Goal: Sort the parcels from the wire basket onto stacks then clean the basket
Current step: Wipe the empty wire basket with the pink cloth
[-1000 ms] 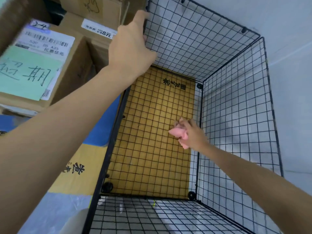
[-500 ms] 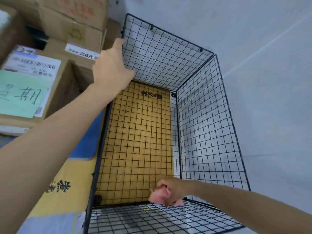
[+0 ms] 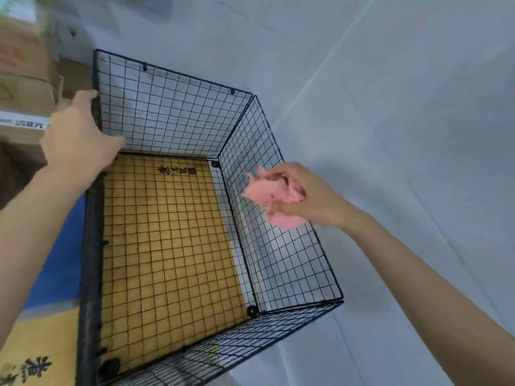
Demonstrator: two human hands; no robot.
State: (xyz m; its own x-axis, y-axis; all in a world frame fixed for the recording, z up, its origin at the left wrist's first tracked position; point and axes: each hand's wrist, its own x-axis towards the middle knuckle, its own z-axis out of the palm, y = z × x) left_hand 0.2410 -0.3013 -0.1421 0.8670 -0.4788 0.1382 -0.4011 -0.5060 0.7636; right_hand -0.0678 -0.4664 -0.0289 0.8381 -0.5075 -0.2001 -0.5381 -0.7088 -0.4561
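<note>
A black wire basket (image 3: 289, 263) stands on the floor with no parcels inside; yellow printed cardboard (image 3: 167, 246) shows through its mesh bottom. My left hand (image 3: 76, 135) grips the basket's far left corner at the rim. My right hand (image 3: 295, 195) holds a crumpled pink cloth (image 3: 271, 196) above the top edge of the basket's right wall, the cloth hanging partly over the mesh.
Cardboard boxes (image 3: 25, 65) with labels are stacked at the upper left, close against the basket's left side. A blue and yellow carton (image 3: 41, 316) lies to the lower left. Pale grey floor (image 3: 404, 107) stretches to the right of the basket.
My right hand with the pink cloth came out of the basket bottom, passed the near wall, and now sits up at the right wall's rim. The view shifted; my left hand kept its hold.
</note>
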